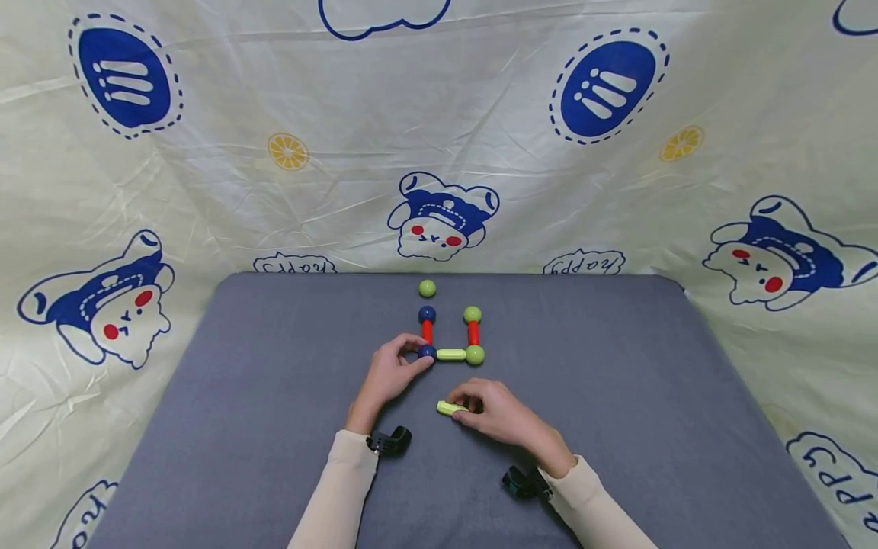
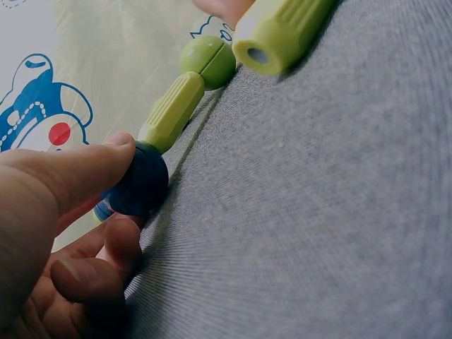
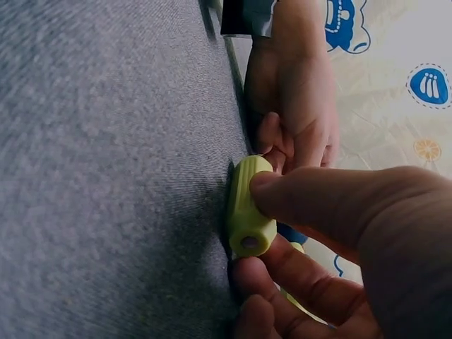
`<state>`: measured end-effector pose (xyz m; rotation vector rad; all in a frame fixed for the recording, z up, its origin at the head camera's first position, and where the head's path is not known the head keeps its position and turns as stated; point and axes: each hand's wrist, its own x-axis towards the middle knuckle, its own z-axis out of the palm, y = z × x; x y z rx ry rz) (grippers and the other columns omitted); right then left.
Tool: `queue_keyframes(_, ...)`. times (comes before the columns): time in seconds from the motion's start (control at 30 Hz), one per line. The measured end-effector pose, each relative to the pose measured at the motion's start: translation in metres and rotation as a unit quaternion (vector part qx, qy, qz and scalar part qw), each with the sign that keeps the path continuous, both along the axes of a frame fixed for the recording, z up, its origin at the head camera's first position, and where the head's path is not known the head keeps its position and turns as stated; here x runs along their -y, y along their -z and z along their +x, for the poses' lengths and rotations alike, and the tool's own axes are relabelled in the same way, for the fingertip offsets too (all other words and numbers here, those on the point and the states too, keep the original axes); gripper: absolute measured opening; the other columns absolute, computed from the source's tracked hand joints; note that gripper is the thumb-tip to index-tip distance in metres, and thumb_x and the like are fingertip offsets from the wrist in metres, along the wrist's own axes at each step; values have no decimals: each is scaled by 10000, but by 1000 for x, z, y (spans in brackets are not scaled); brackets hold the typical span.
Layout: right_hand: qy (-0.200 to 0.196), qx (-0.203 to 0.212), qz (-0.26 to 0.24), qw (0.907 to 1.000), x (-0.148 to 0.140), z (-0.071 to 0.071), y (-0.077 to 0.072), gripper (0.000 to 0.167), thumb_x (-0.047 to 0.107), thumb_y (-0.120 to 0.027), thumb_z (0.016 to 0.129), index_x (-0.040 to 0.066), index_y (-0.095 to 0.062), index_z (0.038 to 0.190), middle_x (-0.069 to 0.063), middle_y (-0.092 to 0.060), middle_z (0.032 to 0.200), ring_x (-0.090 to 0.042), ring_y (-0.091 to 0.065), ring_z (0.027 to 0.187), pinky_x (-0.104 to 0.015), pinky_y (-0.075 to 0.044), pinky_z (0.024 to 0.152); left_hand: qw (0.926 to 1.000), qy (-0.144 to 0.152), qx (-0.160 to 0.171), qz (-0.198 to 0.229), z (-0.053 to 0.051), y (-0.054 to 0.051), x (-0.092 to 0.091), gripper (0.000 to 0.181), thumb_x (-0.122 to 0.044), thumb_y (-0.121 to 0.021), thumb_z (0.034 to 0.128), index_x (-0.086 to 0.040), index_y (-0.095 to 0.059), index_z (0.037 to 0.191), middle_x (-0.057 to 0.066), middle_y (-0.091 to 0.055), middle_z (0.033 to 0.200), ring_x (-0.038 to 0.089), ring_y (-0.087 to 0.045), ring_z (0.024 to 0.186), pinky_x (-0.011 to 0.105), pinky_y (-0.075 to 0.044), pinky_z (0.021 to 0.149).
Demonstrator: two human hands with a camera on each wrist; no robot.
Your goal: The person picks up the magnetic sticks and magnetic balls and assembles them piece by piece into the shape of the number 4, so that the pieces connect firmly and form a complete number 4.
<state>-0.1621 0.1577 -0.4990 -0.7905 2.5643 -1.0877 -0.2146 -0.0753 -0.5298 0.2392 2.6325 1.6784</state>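
My left hand (image 1: pixel 392 374) pinches a dark blue ball (image 2: pixel 143 180) between thumb and fingers. That ball is the near left corner of a U-shaped figure lying on the table. A yellow-green rod (image 1: pixel 451 355) joins it to a green ball (image 1: pixel 475 355) on the right. From these corners, red rods (image 1: pixel 473 333) run away to a second blue ball (image 1: pixel 427 314) and another green ball (image 1: pixel 472 313). Nearer the front, my right hand (image 1: pixel 495 412) holds a loose yellow-green rod (image 3: pixel 248 205) between thumb and fingers. A round grey spot shows in the rod's end.
A single green ball (image 1: pixel 427 288) lies near the table's far edge, beyond the blue ball. The grey cloth-covered table (image 1: pixel 288 427) meets a printed curtain (image 1: pixel 343 206) at the back and sides. Black cameras (image 1: pixel 389 441) are strapped to both wrists.
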Motion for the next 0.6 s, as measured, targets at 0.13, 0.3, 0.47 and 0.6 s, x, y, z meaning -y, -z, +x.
queue_keyframes(0.13,9,-19,-32,10000,0,0,-2,153,149,-739,958,132,-765,1107,38,-703,983,-26,-581,782,-237,-510,705,10000,-7,33,-6,1,0,0,287,-251,-800,919,-155,-713,1175,65,-732,1121,117,-535,647,236,-437,599)
queue_keyframes(0.3,110,-13,-74,9999,-2,-2,-4,140,152,-717,972,126,-761,1102,45,-697,945,-26,-591,773,-235,-512,701,10000,-9,31,-7,1,-1,0,296,-246,-796,922,-148,-710,1188,73,-730,1128,117,-531,649,234,-433,598)
queue_keyframes(0.47,264,18,-88,9996,-6,-4,-5,142,148,-704,978,124,-755,1108,43,-694,931,-31,-596,768,-236,-516,690,10000,-13,19,-53,1,-2,0,300,-249,-798,921,-146,-709,1188,71,-732,1126,116,-533,651,233,-436,603)
queue_keyframes(0.6,366,117,-165,9991,-11,-5,-6,152,155,-696,985,129,-750,1125,36,-698,942,-44,-608,781,-243,-522,694,10000,-7,53,-49,1,-2,0,299,-250,-797,922,-150,-708,1190,67,-729,1126,114,-531,652,234,-435,603)
